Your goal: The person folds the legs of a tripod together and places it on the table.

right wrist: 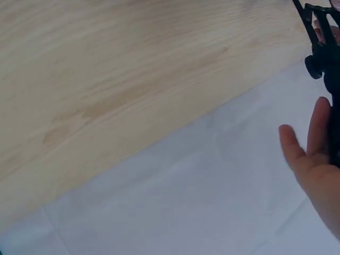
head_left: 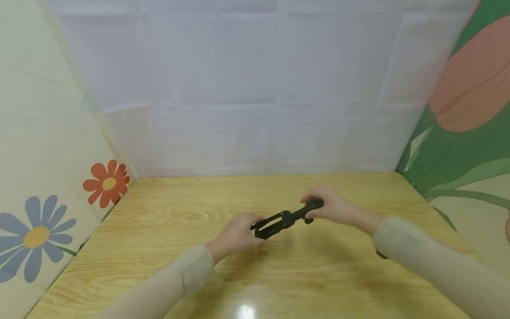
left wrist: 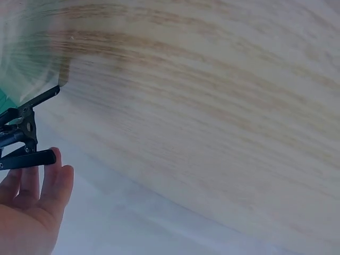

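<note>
A small black tripod [head_left: 286,219] is held slantwise just over the wooden table. My left hand [head_left: 237,237] holds its leg end, thumb and fingers at the leg tips. In the left wrist view the tripod [left wrist: 27,127] shows its legs spread from a central hub, with the fingers of the left hand [left wrist: 33,212] against one leg. My right hand [head_left: 334,207] grips the other, thicker end, near a small knob. The right wrist view shows the right hand [right wrist: 319,175] against the dark column, two fingers standing out; much of the tripod is cut off by the frame edge.
The wood-grain table [head_left: 167,204] meets a white sheet [head_left: 223,88] at the back. Flower-printed panels stand at the left [head_left: 52,146] and right [head_left: 470,146]. A small dark object [head_left: 381,254] lies partly hidden under the right sleeve.
</note>
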`<state>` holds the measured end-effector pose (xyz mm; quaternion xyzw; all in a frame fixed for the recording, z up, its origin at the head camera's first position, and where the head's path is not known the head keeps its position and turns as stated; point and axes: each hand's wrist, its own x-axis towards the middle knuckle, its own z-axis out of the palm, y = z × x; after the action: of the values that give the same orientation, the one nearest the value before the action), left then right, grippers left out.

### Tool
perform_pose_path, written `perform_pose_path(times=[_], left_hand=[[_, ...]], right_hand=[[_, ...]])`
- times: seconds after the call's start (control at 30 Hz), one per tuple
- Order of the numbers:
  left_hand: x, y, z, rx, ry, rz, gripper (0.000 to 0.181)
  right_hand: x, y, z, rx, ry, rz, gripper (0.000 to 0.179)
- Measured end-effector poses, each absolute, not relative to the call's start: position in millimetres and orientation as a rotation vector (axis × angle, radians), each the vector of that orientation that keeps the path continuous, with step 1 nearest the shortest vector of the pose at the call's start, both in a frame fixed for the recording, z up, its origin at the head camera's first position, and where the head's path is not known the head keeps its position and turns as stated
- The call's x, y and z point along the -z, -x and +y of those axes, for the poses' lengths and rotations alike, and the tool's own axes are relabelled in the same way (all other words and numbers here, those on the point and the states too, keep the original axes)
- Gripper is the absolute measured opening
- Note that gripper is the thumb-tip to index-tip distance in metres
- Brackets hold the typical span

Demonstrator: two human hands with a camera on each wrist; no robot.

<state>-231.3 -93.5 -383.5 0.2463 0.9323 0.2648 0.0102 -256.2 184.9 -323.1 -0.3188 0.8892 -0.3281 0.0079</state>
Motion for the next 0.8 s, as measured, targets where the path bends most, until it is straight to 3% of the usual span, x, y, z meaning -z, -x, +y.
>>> perform_pose_path(times=[0.23,0.8], left_hand=[[378.3,233.9,-95.1,-0.774,-0.781,2.886,0.058],[376.6,240.6,-96.4,-0.816,-0.76,2.799,0.056]], right_hand=[[324.7,257.9,182.5,0.693,1.134,2.767,0.019],[359.6,268.3,192.6,0.863,1.068,2.659,0.015]])
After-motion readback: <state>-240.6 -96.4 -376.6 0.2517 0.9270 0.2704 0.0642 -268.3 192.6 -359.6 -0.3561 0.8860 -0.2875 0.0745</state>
